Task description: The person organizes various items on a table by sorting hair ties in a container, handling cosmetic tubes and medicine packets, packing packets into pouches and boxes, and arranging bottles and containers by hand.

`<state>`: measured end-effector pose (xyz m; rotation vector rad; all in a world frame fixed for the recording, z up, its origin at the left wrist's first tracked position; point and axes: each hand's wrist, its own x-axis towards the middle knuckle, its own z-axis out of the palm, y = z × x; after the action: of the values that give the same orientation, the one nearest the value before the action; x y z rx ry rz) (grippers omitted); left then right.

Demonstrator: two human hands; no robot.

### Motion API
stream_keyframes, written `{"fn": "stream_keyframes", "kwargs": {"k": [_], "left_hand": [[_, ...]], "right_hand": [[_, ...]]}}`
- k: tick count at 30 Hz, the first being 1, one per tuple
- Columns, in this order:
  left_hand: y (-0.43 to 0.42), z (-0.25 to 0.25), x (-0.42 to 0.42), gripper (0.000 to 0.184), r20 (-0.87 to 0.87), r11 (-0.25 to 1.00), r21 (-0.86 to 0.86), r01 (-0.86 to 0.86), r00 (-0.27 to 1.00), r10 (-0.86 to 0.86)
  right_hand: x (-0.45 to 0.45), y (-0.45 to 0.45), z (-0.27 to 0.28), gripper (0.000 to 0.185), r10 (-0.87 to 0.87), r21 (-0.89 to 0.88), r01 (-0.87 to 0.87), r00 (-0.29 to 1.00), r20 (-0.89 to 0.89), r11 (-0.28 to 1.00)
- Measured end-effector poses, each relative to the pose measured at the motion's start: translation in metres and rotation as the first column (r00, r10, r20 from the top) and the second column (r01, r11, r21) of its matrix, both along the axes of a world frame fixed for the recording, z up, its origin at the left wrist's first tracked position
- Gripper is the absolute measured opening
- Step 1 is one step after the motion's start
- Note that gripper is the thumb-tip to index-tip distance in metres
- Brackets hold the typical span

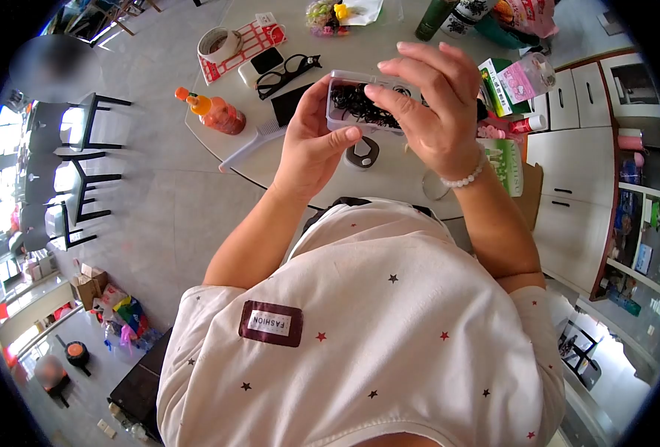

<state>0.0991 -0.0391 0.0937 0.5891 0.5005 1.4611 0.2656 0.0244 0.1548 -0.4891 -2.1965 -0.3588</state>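
Observation:
My left hand (316,138) grips the near left side of a clear plastic box (337,119), fingers behind it and thumb along its front edge. A tangle of small black hair ties (359,103) fills the box, and its lid looks raised at the back. Over the right part of the box is my right hand (438,112), fingers spread apart and slightly bent. One fingertip of it is at the hair ties; whether it touches them I cannot tell. A beaded bracelet (464,179) circles my right wrist. The right end of the box is hidden behind that hand.
A pale comb (252,145), an orange-capped bottle (218,113), black-framed glasses (289,74) and a tape roll (220,46) lie on the table (300,33) to the left. Packets, a pink-labelled jar (523,78) and a red tube (527,124) crowd its right side. Cabinets (579,171) stand right.

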Motion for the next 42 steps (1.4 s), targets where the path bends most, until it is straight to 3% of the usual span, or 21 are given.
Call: {"fn": "stream_keyframes", "kwargs": {"k": [2,5,7,9,12,13,16,17,20,21,24,27,30,32,34,36,38,39,41,42], "left_hand": [[0.001,0.001,0.000,0.071,-0.018,1.000,0.003,0.000,1.000,0.000],[0.002,0.003,0.000,0.072,-0.013,1.000,0.014,0.006,1.000,-0.005],[0.001,0.003,0.000,0.073,-0.006,1.000,0.017,0.007,1.000,-0.007],[0.001,0.003,-0.001,0.074,-0.006,1.000,0.017,0.006,1.000,-0.006],[0.000,0.005,-0.001,0.076,-0.005,1.000,0.012,0.004,1.000,-0.004],[0.000,0.004,-0.001,0.077,-0.019,1.000,0.025,0.000,1.000,0.000],[-0.003,-0.003,-0.003,0.078,-0.046,0.999,0.042,0.006,0.999,-0.004],[-0.004,-0.005,-0.004,0.077,-0.046,0.999,0.038,0.019,0.999,-0.017],[-0.002,-0.007,-0.006,0.074,-0.013,0.998,-0.024,0.058,0.998,-0.058],[-0.001,-0.008,-0.007,0.072,0.004,0.996,-0.053,0.070,0.998,-0.070],[0.009,-0.010,-0.008,0.062,-0.264,0.980,-0.201,0.012,0.962,-0.066],[0.031,-0.032,-0.010,0.057,-0.277,0.983,-0.180,-0.016,0.960,-0.035],[0.061,-0.064,-0.013,0.046,-0.337,0.946,-0.301,-0.116,0.942,0.009],[0.082,-0.102,-0.024,0.044,-0.342,0.930,-0.335,-0.148,0.939,0.026],[0.096,-0.126,-0.029,0.050,-0.363,0.908,-0.388,-0.159,0.932,0.007],[0.105,-0.139,-0.027,0.059,-0.461,0.862,-0.462,-0.206,0.887,-0.036],[0.113,-0.146,-0.028,0.067,-0.646,0.865,-0.423,-0.269,0.759,-0.080],[0.116,-0.147,-0.025,0.072,-0.727,0.869,-0.396,-0.297,0.679,-0.100],[0.112,-0.129,-0.015,0.074,-0.989,0.914,-0.131,-0.385,0.116,-0.092],[0.106,-0.121,-0.010,0.076,-0.978,0.931,0.013,-0.364,-0.198,-0.064]], "right_hand": [[0.002,0.002,0.002,0.019,0.013,-0.011,-0.013,1.000,0.020,1.000],[0.004,0.009,0.005,0.017,0.182,-0.160,-0.204,0.973,-0.144,0.966],[0.009,0.007,0.005,0.016,0.138,-0.474,-0.299,0.928,-0.345,0.828],[0.013,0.005,0.003,0.018,0.018,-0.695,-0.423,0.861,-0.508,0.582],[0.016,0.004,-0.012,0.022,0.068,-0.681,-0.212,0.970,-0.231,0.701],[0.014,0.005,-0.019,0.033,0.044,-0.564,-0.131,0.985,-0.165,0.815],[0.009,-0.010,-0.031,0.047,-0.173,-0.914,-0.223,0.940,-0.294,0.340],[0.011,-0.008,-0.039,0.058,-0.177,-0.933,-0.326,0.920,-0.350,0.151],[0.011,-0.008,-0.037,0.055,-0.259,-0.894,-0.416,0.893,-0.368,-0.163],[0.010,-0.008,-0.039,0.054,-0.257,-0.904,-0.408,0.894,-0.367,-0.129],[0.005,-0.001,-0.055,0.053,-0.258,-0.921,-0.384,0.898,-0.357,-0.062],[0.004,0.012,-0.077,0.052,-0.315,-0.940,-0.338,0.897,-0.310,-0.040],[0.029,0.029,-0.095,0.053,-0.436,-0.960,-0.264,0.856,-0.277,0.094],[0.058,0.033,-0.091,0.043,-0.552,-0.971,-0.187,0.799,-0.238,0.148],[0.090,0.031,-0.100,0.037,-0.638,-0.966,-0.215,0.726,-0.258,0.146],[0.122,0.025,-0.119,0.027,-0.685,-0.990,-0.092,0.715,-0.141,0.107],[0.153,0.018,-0.147,0.022,-0.618,-0.907,0.341,0.776,0.123,0.248],[0.157,0.009,-0.147,0.020,-0.626,-0.912,0.330,0.772,0.114,0.242],[0.157,-0.017,-0.143,0.017,-0.638,-0.924,0.306,0.764,0.094,0.230],[0.161,-0.023,-0.147,0.017,-0.628,-0.898,0.379,0.760,0.164,0.225]]}}
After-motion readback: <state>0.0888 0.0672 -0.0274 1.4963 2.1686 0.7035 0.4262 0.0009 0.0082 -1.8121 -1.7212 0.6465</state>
